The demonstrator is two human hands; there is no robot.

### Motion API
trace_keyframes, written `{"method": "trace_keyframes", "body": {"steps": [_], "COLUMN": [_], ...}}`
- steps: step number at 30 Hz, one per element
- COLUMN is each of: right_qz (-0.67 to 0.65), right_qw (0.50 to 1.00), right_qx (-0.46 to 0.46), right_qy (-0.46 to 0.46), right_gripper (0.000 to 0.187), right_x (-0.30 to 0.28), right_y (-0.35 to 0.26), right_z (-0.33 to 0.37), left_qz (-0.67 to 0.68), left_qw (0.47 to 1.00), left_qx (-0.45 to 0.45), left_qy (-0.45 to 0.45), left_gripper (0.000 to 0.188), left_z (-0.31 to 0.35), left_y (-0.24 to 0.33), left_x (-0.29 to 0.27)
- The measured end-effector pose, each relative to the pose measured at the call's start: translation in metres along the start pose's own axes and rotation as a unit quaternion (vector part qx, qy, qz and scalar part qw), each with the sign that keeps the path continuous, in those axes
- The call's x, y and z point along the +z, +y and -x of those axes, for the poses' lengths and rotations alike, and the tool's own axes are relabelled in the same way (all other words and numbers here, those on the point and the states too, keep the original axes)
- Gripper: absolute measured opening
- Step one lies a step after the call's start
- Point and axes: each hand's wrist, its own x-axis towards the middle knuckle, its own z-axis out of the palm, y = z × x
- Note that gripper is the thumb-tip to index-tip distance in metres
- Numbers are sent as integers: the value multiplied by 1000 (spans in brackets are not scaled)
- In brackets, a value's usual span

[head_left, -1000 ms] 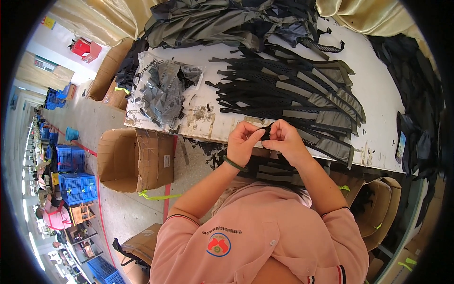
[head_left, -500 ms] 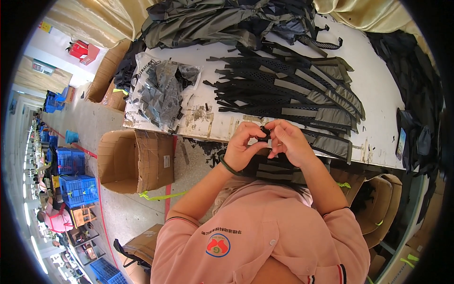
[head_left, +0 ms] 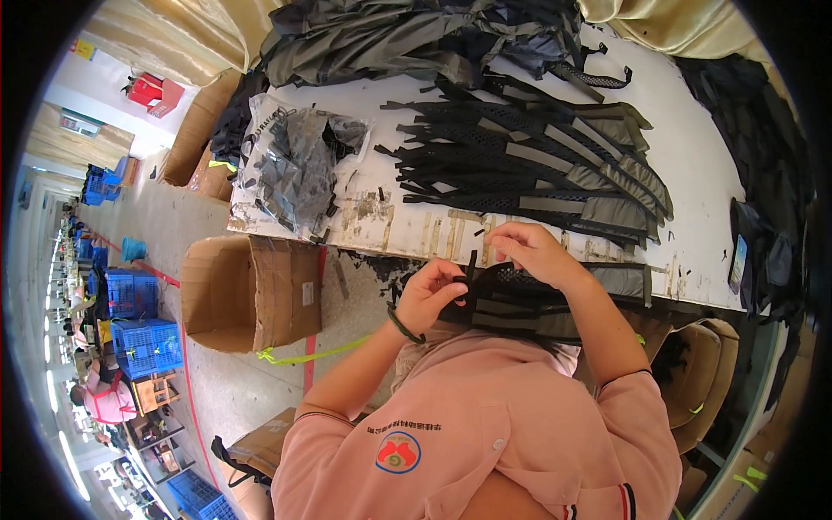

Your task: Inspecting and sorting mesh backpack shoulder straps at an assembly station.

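Note:
My left hand [head_left: 431,293] and my right hand [head_left: 530,251] are both closed on a black mesh padded strap [head_left: 511,299] with grey webbing, held just in front of the near edge of the white table [head_left: 693,173]. A thin black strap end [head_left: 471,263] sticks up between my hands. The strap piece drapes down over my lap. On the table just beyond my hands lies a fanned stack of similar black and grey straps [head_left: 537,165].
A clear plastic bag of black buckles [head_left: 295,165] lies at the table's left. Dark grey fabric pieces [head_left: 390,35] pile at the far edge, black fabric [head_left: 763,173] at the right. An open cardboard box [head_left: 251,295] stands on the floor to the left, blue crates [head_left: 139,321] beyond.
My hands have moved slightly apart and lower, the left one sliding left along the strap; the black strap end now stands up between them.

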Motion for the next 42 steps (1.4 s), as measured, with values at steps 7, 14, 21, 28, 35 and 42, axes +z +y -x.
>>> {"method": "trace_keyframes", "body": {"steps": [7,14,21,28,35,42], "right_qz": [28,414,577,487,650,302], "right_qw": [994,848,701,810,731,926], "right_qx": [17,-212,-278,-244,-72,-216], "right_qy": [-100,254,313,217,195,64], "right_gripper": [17,17,28,19,26,28], "right_x": [19,-32,-57,-58,-93,18], "right_y": [-4,7,32,7,17,23], "right_z": [-7,-23,-16,24,57,-21], "left_qz": [-222,-9,-644,-735,-391,-367], "left_qw": [966,994,733,650,888,903], "left_qx": [120,-104,183,193,-211,-186], "left_qy": [-50,-9,121,-22,-120,-124], "left_gripper": [19,31,49,17,22,20], "left_z": [-8,28,-26,-95,-74,-74], "left_y": [7,-3,21,26,37,34], "left_x": [6,-16,-39,-46,-35,-21]}}
